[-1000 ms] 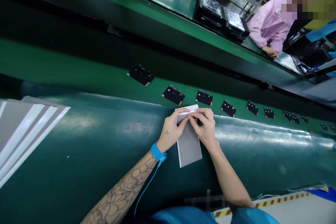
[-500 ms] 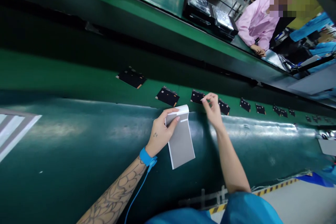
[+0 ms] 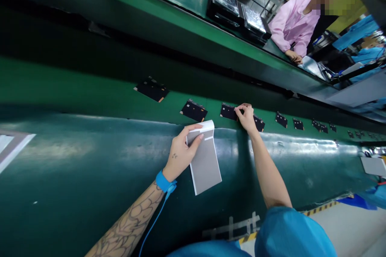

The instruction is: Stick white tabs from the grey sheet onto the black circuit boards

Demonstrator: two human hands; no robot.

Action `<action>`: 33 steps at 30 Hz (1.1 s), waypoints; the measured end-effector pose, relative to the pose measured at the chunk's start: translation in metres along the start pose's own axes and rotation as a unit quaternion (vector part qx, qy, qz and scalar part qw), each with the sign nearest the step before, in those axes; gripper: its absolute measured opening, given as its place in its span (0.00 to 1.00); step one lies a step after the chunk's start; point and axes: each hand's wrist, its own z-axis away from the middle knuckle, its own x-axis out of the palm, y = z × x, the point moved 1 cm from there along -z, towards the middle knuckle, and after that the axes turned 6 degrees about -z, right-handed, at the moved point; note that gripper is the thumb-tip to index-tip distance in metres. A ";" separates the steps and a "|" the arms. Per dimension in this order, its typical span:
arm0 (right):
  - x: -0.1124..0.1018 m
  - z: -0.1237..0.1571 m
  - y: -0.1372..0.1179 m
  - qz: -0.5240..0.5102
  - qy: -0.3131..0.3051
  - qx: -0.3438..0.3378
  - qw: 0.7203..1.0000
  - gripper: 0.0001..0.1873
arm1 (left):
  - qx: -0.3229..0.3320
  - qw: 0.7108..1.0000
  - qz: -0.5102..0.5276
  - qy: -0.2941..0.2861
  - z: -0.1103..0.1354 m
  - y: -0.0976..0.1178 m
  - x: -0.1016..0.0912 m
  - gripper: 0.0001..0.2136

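My left hand grips the upper left corner of a grey sheet with a white curled top edge, which lies on the dark green bench. A blue wrist strap sits on that wrist. My right hand reaches out over the conveyor, its fingertips pinched together at the right edge of a small black board. Whether anything is between those fingers is too small to see.
Several more black boards lie in a row on the green conveyor belt. A person in a pink coat stands across the line near black trays. A white sheet lies at far left.
My right hand left the grey sheet and reached forward to the black board on the belt. My left hand stayed on the sheet.
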 end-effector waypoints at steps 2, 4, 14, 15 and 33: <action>-0.003 -0.003 0.002 -0.004 0.012 -0.003 1.000 0.16 | 0.000 1.000 0.005 -0.003 0.000 0.001 0.000 0.15; -0.008 -0.004 -0.001 -0.045 0.051 0.008 0.998 0.17 | 0.002 1.000 0.006 -0.004 0.000 0.001 -0.001 0.15; 0.010 0.087 -0.123 -0.125 -0.040 -0.176 0.976 0.08 | 0.034 0.999 0.013 -0.014 -0.002 -0.004 0.003 0.12; 0.015 0.096 -0.132 -0.115 -0.051 -0.200 0.972 0.07 | 0.037 0.999 0.014 -0.010 -0.002 -0.003 0.003 0.12; 0.041 0.118 -0.152 -0.057 -0.039 -0.226 0.972 0.04 | 0.036 0.999 0.003 -0.009 -0.002 -0.004 0.005 0.13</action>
